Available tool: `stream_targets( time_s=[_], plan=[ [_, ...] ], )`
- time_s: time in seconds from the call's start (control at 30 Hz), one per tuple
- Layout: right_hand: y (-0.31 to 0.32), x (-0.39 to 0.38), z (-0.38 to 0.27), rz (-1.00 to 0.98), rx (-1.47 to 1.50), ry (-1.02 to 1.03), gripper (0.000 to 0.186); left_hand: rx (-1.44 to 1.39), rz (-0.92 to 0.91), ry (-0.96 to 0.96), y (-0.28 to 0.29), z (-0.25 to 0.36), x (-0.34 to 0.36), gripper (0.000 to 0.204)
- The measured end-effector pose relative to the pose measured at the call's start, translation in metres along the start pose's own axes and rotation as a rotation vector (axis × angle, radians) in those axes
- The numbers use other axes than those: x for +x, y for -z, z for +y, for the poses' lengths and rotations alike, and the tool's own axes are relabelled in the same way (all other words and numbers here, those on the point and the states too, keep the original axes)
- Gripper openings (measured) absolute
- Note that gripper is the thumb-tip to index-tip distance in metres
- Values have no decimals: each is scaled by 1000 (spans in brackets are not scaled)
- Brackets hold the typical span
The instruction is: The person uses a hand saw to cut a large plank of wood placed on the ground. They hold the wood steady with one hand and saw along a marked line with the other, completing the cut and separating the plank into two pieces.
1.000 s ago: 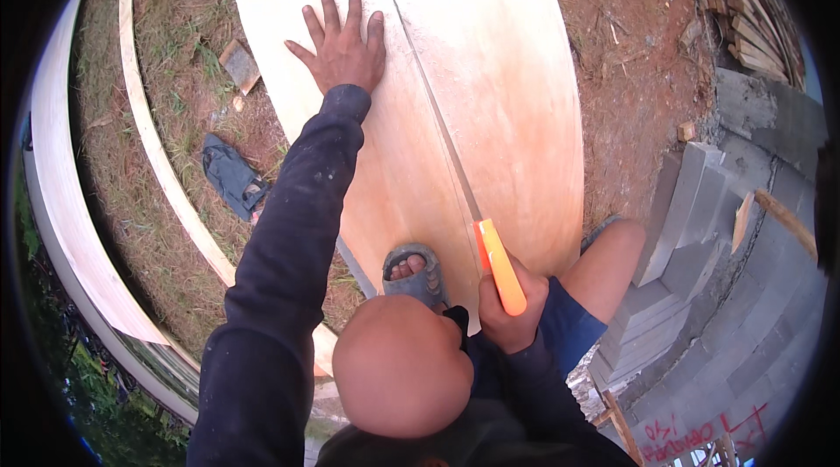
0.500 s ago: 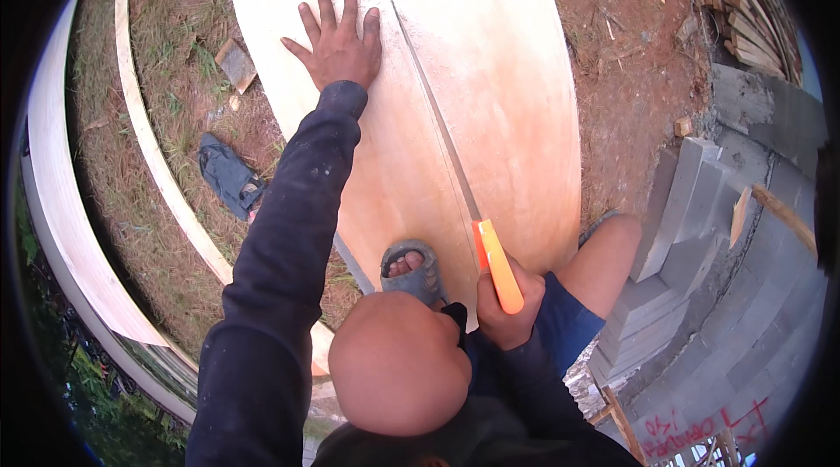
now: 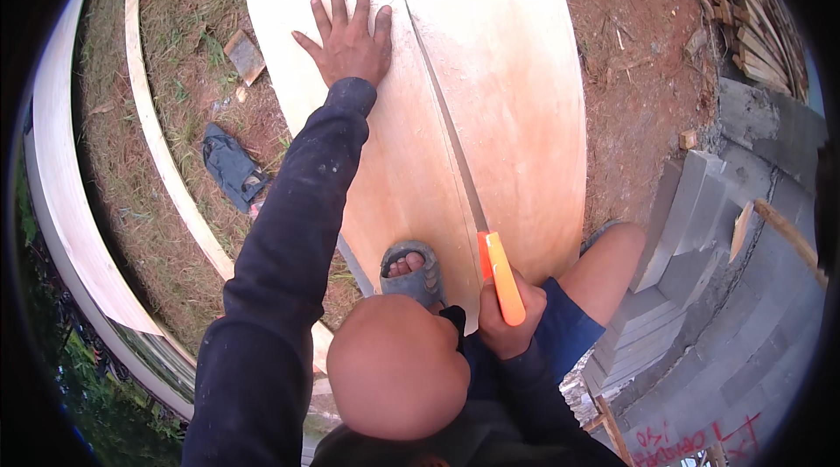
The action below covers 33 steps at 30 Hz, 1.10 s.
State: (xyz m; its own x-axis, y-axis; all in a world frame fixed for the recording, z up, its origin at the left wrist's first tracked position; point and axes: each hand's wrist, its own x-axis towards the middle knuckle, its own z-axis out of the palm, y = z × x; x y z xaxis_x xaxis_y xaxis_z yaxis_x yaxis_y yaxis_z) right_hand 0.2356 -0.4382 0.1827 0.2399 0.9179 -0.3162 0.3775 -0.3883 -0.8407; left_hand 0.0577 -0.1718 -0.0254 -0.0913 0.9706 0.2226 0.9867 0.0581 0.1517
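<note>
My left hand (image 3: 350, 42) lies flat with fingers spread on a large pale plywood sheet (image 3: 516, 91), left of a long straight line running lengthwise along it. My right hand (image 3: 512, 318) is wrapped round the orange-and-yellow handle (image 3: 499, 274) of a hand saw, low on the sheet. The narrow blade lies along that line, pointing away from me. My sandalled foot (image 3: 407, 270) rests on the sheet left of the saw, below a bare bent knee (image 3: 394, 366).
Long wooden strips (image 3: 166, 161) lie on grass at the left, near a dark crumpled item (image 3: 227, 165) and a small board piece (image 3: 245, 56). Stacked lumber (image 3: 757, 38) and grey concrete blocks (image 3: 665, 231) line the right side, beside reddish dirt.
The saw handle has moved slightly toward me, down the picture. My left hand stays spread on the sheet, and the view has shifted a little.
</note>
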Motion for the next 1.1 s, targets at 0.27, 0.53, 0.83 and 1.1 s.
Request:
stream_targets(
  time_s=[0.27,0.53,0.83,1.1],
  plan=[
    [-82,190,-21,85,56,74,17,-32,11,-41,-2,8,12,58],
    [-3,-1,9,-14,-7,-20,47,-23,-6,-3,-4,-3,1,58],
    [-66,128,-1,81,79,49,36,-70,5,-45,-5,-4,2,59],
    [-20,33,14,9,100,-44,48,-36,-10,-24,-5,-3,-5,58]
  ],
)
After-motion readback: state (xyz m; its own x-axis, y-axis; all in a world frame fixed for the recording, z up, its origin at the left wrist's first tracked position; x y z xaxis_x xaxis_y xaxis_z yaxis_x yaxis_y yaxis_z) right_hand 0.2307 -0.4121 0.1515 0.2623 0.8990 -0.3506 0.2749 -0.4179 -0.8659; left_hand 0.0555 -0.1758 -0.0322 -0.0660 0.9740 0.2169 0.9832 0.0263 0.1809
